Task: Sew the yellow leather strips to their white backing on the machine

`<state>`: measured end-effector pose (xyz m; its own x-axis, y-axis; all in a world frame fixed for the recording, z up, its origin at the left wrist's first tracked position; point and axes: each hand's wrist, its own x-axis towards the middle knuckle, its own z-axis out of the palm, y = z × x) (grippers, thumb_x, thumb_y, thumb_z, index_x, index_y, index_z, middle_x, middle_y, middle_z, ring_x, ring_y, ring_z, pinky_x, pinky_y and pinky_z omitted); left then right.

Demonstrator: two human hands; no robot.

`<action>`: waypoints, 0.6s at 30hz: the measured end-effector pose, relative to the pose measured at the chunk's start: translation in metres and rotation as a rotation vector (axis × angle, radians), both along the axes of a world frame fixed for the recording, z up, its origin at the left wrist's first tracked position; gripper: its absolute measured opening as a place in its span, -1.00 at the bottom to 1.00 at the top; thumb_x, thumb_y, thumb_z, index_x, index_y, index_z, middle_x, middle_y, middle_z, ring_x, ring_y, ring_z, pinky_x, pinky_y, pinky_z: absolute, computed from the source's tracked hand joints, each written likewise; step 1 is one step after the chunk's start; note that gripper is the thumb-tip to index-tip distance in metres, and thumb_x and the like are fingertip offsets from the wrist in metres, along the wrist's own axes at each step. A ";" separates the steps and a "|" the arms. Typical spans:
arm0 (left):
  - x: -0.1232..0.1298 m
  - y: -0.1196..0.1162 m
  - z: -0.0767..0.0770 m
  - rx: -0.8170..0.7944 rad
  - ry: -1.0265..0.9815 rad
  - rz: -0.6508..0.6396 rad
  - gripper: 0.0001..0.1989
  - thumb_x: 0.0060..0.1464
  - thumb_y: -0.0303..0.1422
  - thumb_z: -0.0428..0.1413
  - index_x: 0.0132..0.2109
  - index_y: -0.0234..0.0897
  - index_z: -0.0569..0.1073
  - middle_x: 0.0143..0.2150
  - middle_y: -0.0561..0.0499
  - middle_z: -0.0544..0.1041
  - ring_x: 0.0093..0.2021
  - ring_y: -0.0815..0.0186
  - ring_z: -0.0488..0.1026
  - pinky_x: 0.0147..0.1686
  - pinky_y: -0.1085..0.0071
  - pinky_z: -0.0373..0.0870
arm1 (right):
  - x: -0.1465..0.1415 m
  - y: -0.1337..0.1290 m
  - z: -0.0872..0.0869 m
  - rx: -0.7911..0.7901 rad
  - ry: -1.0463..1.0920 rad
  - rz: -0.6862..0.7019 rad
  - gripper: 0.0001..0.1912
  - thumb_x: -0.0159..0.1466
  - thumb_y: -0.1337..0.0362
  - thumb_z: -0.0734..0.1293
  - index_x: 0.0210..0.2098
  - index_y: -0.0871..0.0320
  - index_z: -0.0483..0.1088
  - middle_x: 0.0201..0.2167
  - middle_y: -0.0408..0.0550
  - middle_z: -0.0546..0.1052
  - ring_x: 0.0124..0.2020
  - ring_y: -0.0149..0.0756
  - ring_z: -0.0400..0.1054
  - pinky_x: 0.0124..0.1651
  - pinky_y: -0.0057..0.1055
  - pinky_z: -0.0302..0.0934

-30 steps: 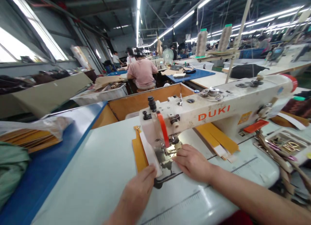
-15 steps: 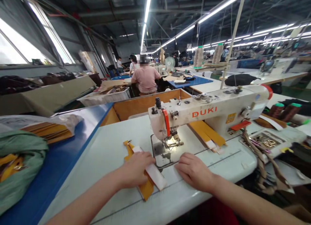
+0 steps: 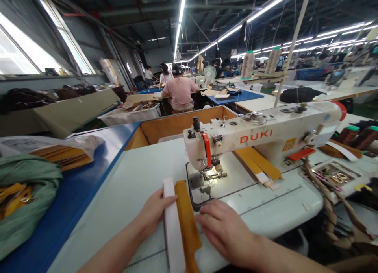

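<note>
My left hand [image 3: 155, 212] grips a long white strip [image 3: 174, 229], its thumb lying across the top and reaching the mustard strip beside it. The mustard strip [image 3: 186, 216] has a notched lower part and runs alongside the white one. At its right edge is my right hand [image 3: 223, 229], fingers bent and close to the strip; whether they pinch it is unclear. Both strips lie left of the sewing machine [image 3: 251, 137], in front of its needle area. Under the machine's arm rest more mustard strips [image 3: 260, 165] with white ends.
A blue surface [image 3: 88, 194] at the left bears a green cloth bundle [image 3: 26, 194] and a plastic bag of mustard pieces [image 3: 63, 157]. A tray [image 3: 335, 174] of metal fittings and brown straps are on the right. A person in pink [image 3: 180, 92] sits ahead.
The strips have been turned to near upright in view and lie side by side. My left hand has shifted left along them; my right hand has come nearer, to the mustard strip's edge.
</note>
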<state>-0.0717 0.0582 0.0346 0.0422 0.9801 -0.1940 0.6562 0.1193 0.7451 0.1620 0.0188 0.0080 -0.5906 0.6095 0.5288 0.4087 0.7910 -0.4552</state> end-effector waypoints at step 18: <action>-0.043 0.014 -0.095 1.062 0.573 -0.491 -0.44 0.20 -0.34 -0.09 0.34 -0.04 0.12 0.23 -0.03 0.39 0.18 0.14 0.37 -0.01 0.28 0.46 | -0.008 0.027 0.022 0.002 -0.350 -0.150 -0.64 0.34 0.11 0.25 0.03 0.19 0.35 0.04 0.02 0.45 0.07 -0.19 0.29 0.14 -0.30 0.18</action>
